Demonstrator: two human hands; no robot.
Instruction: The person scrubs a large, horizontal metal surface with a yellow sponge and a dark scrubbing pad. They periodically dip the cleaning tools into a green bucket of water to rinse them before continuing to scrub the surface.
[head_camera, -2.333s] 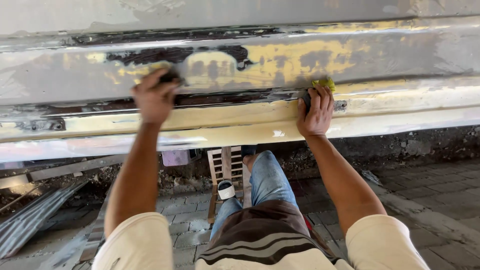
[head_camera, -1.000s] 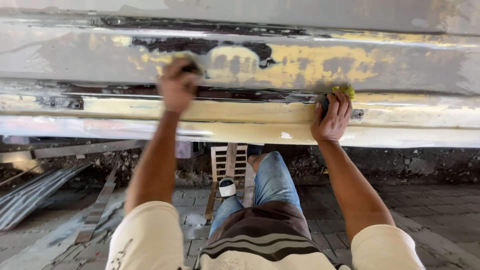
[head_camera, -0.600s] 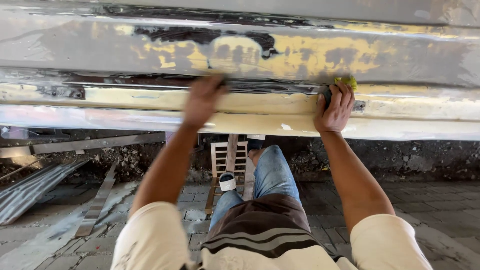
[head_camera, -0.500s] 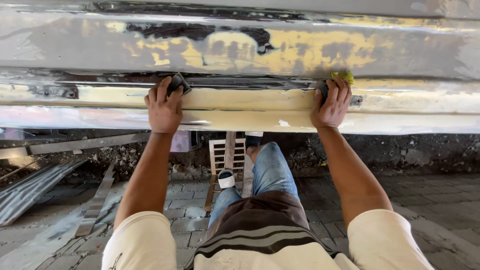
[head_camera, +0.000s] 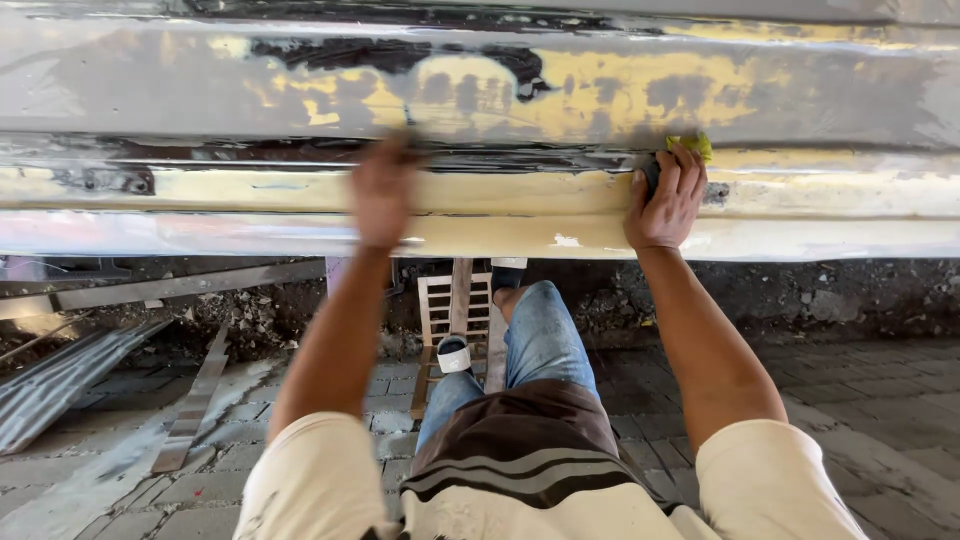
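The left hand (head_camera: 383, 195), blurred, had slid rightward along the wet panel (head_camera: 200, 90) toward frame centre, its grip unreadable; the right hand (head_camera: 665, 200) stayed clamped on a yellow sponge (head_camera: 692, 146), so rubbing continued.

Bright daylight, motion-blurred left hand (head_camera: 383, 192)

Single head view, looking down and forward, close to panel (head_camera: 480, 90)

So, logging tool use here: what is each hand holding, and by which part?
Right hand presses a yellow-green sponge under its fingertips against the panel. Left hand is motion-blurred; cannot tell.
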